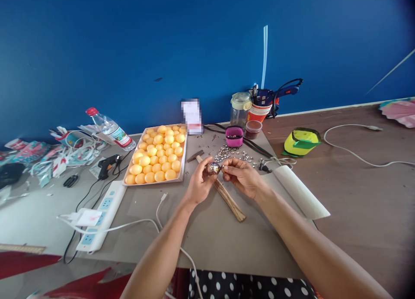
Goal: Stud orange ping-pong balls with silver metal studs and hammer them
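My left hand (pixel 200 183) is closed around a shiny, mirror-like metallic ball (pixel 213 168), held above the table. At the ball's right side the thumb and fingers of my right hand (pixel 241 175) are pinched together; what they hold is too small to make out. Beneath both hands lies a hammer with a wooden handle (pixel 231 202), its dark head (pixel 195 155) toward the back left. Just beyond my right hand, many small silvery pieces (pixel 223 154) are scattered on the table. Behind them sits a small pink container (pixel 234 136) with more small pieces inside.
A tray (pixel 184 160) of orange balls stands at the left, near a water bottle (pixel 112 128), a glue gun (pixel 106 165) and a white power strip (pixel 102 217). At the back are a lidded jar (pixel 240 110) and tool cup (pixel 259 113). A white cable (pixel 158 212) crosses the front.
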`<state>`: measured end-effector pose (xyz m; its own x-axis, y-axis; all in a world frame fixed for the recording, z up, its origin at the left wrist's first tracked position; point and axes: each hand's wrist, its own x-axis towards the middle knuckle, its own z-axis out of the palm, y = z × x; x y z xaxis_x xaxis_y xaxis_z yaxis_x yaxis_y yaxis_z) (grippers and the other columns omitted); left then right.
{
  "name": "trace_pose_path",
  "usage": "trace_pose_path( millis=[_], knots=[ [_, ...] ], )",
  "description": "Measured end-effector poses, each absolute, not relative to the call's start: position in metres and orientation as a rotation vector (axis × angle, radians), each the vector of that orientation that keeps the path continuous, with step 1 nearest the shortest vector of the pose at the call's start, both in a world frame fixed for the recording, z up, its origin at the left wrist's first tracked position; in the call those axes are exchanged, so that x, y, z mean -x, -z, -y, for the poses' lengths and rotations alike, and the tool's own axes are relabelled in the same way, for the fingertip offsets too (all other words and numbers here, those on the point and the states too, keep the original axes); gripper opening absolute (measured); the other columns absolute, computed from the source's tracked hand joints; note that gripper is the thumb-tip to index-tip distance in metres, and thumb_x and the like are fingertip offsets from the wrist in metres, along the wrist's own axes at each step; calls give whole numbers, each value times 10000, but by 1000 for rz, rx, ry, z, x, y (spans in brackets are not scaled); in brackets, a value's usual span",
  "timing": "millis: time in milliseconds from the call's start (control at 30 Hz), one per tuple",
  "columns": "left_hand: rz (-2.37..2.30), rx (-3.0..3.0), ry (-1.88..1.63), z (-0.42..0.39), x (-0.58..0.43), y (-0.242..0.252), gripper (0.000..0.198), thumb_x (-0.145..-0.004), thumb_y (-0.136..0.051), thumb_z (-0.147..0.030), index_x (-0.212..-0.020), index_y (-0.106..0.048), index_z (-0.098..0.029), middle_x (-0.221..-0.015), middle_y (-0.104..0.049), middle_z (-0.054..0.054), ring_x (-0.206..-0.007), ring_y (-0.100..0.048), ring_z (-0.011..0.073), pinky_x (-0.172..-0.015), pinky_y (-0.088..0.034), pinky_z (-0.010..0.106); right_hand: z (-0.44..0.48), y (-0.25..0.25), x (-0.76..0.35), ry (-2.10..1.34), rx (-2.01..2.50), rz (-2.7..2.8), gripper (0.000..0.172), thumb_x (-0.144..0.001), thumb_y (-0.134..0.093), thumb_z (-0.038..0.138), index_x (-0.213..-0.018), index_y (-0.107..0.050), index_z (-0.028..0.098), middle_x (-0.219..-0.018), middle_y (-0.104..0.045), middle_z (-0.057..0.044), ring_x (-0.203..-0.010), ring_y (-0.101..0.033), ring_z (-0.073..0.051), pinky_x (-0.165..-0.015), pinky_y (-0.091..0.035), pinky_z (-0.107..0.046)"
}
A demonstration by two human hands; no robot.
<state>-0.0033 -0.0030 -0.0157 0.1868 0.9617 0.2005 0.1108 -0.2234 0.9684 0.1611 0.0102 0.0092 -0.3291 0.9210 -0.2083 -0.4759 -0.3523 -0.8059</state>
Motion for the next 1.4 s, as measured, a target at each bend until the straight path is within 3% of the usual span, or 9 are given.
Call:
trace_pose_path(
  millis=[200, 767, 1400],
  knots=[
    [-1115, -1610, -1142, 4, 2, 12, 477, -777, -607, -307, -1213, -470, -168, -1187, -542, 122, -1072, -533, 233, -935, -427, 379, -10, -5, -160, -1836, 857, 854, 208, -592, -736, 278, -664, -568, 178, -618, -504, 53, -503, -410, -54, -544, -311, -240],
    [-1150, -1706, -1139, 5, 2, 17, 454, -777, -603, -262, -1208, -491, -176, -1150, -555, 112, -1054, -535, 221, -946, -417, 372, -10, -6, -160, -1900, 947, 761, 270, -505, -795, 284, -627, -583, 170, -629, -563, 42, -554, -490, -70, -643, -411, -257],
    [-1166, -1720, -1141, 7, -1, 13, 436, -787, -586, -264, -1204, -489, -184, -1118, -562, 106, -1017, -544, 217, -928, -430, 375, -9, -11, -164, -1833, 1026, 877, 206, -538, -768, 268, -628, -610, 172, -631, -557, 44, -562, -453, -69, -662, -391, -271]
  ],
)
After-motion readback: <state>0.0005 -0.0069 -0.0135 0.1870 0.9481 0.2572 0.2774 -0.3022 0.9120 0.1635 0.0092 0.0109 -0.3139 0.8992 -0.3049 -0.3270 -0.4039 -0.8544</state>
